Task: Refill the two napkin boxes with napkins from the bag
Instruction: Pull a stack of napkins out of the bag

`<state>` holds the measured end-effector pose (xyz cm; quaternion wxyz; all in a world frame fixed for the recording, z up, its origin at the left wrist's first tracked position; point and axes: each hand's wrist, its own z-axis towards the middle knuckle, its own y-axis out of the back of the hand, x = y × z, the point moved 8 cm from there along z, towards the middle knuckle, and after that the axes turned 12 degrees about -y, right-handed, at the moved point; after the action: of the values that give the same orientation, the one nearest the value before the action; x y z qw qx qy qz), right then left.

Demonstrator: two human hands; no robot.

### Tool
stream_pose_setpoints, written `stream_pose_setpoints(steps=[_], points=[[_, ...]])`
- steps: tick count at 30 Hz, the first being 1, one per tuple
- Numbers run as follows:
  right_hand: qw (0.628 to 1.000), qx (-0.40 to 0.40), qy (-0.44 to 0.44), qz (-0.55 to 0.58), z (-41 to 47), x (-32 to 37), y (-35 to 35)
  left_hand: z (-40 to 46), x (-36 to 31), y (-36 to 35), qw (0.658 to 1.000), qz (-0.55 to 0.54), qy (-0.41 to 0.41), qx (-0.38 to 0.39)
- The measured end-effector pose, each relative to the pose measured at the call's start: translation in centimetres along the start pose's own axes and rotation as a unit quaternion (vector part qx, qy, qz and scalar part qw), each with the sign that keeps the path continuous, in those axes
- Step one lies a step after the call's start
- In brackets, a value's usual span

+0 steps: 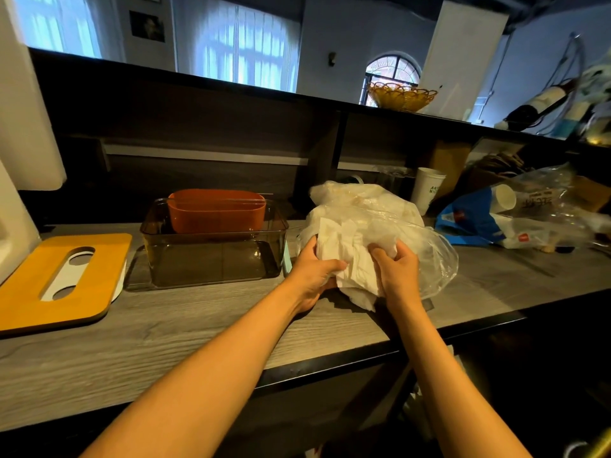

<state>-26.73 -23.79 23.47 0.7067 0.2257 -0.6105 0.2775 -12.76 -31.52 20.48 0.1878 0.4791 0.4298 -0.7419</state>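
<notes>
**A:** so where are the napkins (350, 259) sitting right now?

**B:** just right of centre in the frame, a white wad poking out of the mouth of the clear plastic bag (380, 219), which is lying on the grey wood counter (198, 325). Both hands are gripping the wad. The left hand (314, 272) is curling around its left edge, thumb on top, and the right hand (396, 262) is pinching into it from the right side with the fingers bent in.

**A:** and the boxes?

**B:** to the left. The smoky clear box (215, 259) is sitting with its lid off and looking empty, just beside the left hand. An orange box (216, 209) is standing behind it, or maybe in it, can't tell. The yellow slotted lid (49, 282) is lying flat at the far left.

**A:** so which way are they going next?

**B:** my guess is leftward. The wad is lying roughly crosswise between the hands and the clear box runs the same way, so it probably drops in without turning. The left hand is nearer the box.
</notes>
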Motion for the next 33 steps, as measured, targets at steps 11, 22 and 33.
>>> stream_pose_setpoints(steps=[11,22,33], points=[[0.977,0.063,-0.074,0.189,-0.7,0.2,-0.3,0.4,-0.4,1.5,0.996,-0.026,-0.026,-0.076],[0.996,0.094,0.011,-0.003,-0.8,0.4,-2.0,-0.4,0.2,-0.5,0.999,0.001,0.001,0.033],[0.983,0.155,-0.058,0.074,-1.1,0.0,-2.3,0.1,-0.9,-0.3,0.995,0.017,-0.085,0.038]])
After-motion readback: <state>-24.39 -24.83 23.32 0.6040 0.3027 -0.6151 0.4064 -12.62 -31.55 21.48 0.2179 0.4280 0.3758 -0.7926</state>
